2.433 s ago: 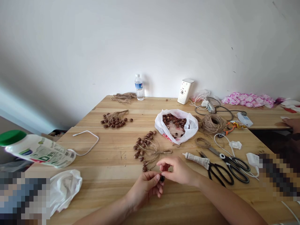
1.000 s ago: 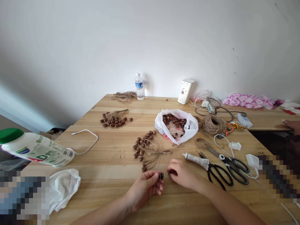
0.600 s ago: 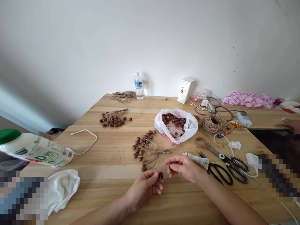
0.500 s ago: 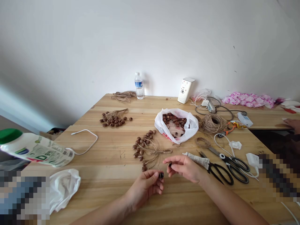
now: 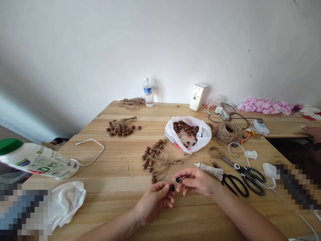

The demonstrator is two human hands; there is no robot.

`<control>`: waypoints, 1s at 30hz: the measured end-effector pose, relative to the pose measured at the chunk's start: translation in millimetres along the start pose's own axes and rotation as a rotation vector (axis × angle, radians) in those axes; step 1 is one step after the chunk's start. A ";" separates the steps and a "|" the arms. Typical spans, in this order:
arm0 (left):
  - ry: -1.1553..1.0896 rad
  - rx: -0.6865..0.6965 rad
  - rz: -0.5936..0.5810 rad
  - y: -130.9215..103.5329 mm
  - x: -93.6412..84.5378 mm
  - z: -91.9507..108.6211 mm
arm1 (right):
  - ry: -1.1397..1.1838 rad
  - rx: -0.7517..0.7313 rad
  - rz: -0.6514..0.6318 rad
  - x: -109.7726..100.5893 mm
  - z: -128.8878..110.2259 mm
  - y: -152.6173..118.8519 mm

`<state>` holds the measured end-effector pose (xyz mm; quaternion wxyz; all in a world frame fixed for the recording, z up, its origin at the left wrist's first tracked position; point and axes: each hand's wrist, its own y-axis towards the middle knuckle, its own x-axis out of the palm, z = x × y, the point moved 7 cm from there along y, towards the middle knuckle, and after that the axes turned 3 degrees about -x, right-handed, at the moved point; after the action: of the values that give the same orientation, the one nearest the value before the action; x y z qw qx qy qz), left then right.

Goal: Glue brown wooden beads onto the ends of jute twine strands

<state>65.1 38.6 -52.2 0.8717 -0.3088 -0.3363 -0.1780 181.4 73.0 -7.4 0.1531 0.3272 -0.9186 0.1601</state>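
My left hand (image 5: 155, 198) pinches a small dark hollow nutshell half (image 5: 172, 188) between thumb and fingers. Close beside it, my right hand (image 5: 200, 182) grips a second nutshell half (image 5: 178, 179), its dark hollow side facing me. The two halves are apart. Just beyond my hands lies a twine bunch (image 5: 173, 162) with several brown nuts (image 5: 145, 157) fanned out on its strands. A squeeze tube (image 5: 210, 170) rests beside my right hand. Behind it sits an open white plastic bag (image 5: 170, 135) of brown shells (image 5: 186, 127).
Two pairs of scissors (image 5: 247, 175) and a twine coil (image 5: 228, 131) lie to the right. A second nut bunch (image 5: 122, 129), a water bottle (image 5: 148, 95) and a white box-like device (image 5: 198, 97) stand farther back. On the left are a green-capped bottle (image 5: 47, 160) and a cable (image 5: 96, 144).
My right hand has turned its nutshell half so the hollow faces me and moved it slightly left, nearer the other half. My left hand has barely moved.
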 end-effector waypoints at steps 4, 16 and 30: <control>-0.003 -0.002 0.011 -1.1 0.7 0.4 | 0.065 0.012 0.019 -3.9 4.7 1.1; -0.005 0.016 -0.012 -0.9 0.0 -0.8 | -0.010 0.024 0.052 -8.6 13.1 5.2; -0.015 0.008 0.002 -0.1 0.4 -1.0 | -0.518 -0.123 0.139 -0.1 -3.5 -2.1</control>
<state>65.8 37.8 -52.4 0.8704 -0.3073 -0.3433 -0.1735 183.5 72.9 -3.9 -0.0786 0.2835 -0.9554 0.0252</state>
